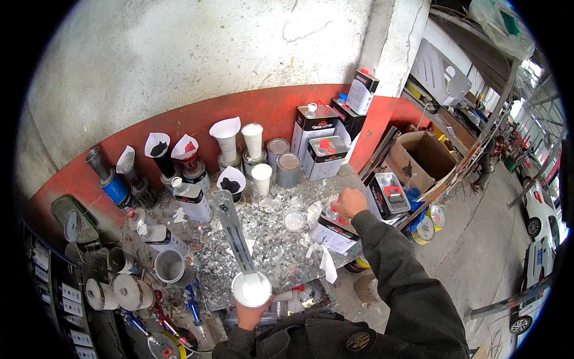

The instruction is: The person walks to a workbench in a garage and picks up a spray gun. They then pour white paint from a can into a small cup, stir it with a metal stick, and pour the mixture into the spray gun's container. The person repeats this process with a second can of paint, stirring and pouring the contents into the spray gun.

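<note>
My left hand is closed around a cup of white paint, held low in front of my body. A long flat metal mixing stick stands tilted in that paint, its wide end leaning away over the bench. At the bench's right edge my right hand is closed just above the neck of a rectangular solvent tin. The tin has a pale spout and red on its top. Whether the fingers grip its cap or something small is hidden.
The bench is crusted with dried paint. Along the red wall stand several paint cans, cups with paper strainers and rectangular tins. Spray guns hang at the lower left. A cardboard box sits right of the bench.
</note>
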The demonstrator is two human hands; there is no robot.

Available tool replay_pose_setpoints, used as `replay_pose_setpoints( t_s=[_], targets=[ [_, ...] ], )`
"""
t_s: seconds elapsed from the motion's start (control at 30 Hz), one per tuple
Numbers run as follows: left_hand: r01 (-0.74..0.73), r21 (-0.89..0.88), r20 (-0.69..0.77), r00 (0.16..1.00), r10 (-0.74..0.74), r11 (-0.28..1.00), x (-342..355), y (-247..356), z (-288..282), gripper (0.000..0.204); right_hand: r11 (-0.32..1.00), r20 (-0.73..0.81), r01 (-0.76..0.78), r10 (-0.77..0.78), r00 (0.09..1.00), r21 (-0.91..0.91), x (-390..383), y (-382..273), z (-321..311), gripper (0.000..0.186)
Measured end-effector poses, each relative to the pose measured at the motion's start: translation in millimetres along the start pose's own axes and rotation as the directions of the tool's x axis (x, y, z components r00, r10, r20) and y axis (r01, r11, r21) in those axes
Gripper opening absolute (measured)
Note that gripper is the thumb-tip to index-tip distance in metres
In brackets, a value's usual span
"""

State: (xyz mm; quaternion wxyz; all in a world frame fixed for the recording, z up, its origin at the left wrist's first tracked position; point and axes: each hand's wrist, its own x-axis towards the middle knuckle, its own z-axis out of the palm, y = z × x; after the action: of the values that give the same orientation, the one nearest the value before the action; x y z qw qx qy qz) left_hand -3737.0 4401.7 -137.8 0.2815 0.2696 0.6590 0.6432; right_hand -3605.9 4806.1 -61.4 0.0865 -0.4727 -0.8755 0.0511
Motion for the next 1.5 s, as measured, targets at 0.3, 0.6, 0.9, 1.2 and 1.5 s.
replay_pose_setpoints(
  t_s=[0.3, 0.6, 0.9, 1.2, 1.5],
  targets=[
    [0.021, -0.003, -0.006, 1.0, -0.021, 1.0, 0.6, -5.1, 5.0, 0.066, 0.969, -0.112, 0.241, -0.246, 0.963, -0.056, -2.5, 4.2, 23.0, 0.021],
    [0.061, -0.096, -0.019, 0.998, -0.063, 0.994, -2.3, 3.4, 13.6, 0.064, 0.967, 0.225, 0.246, -0.253, 0.941, 0.06, -1.0, 10.1, -34.5, 0.021],
    [0.044, -0.017, -0.004, 0.999, -0.044, 0.999, 5.6, 8.8, 17.9, 0.063, 0.717, 0.135, 0.681, -0.668, 0.732, -0.148, 3.9, 18.9, -4.0, 0.029],
    [-0.011, -0.001, 0.031, 0.999, 0.011, 1.0, 16.6, 25.8, 27.6, 0.07, 0.978, -0.014, 0.14, -0.139, 0.99, 0.154, 1.6, 43.7, -6.9, 0.029],
    [-0.061, -0.036, -0.045, 0.997, 0.059, 0.997, 14.0, 18.4, 26.0, 0.081, 0.951, 0.077, 0.223, -0.245, 0.967, 0.215, 8.5, 14.2, -10.6, 0.036]
  ],
)
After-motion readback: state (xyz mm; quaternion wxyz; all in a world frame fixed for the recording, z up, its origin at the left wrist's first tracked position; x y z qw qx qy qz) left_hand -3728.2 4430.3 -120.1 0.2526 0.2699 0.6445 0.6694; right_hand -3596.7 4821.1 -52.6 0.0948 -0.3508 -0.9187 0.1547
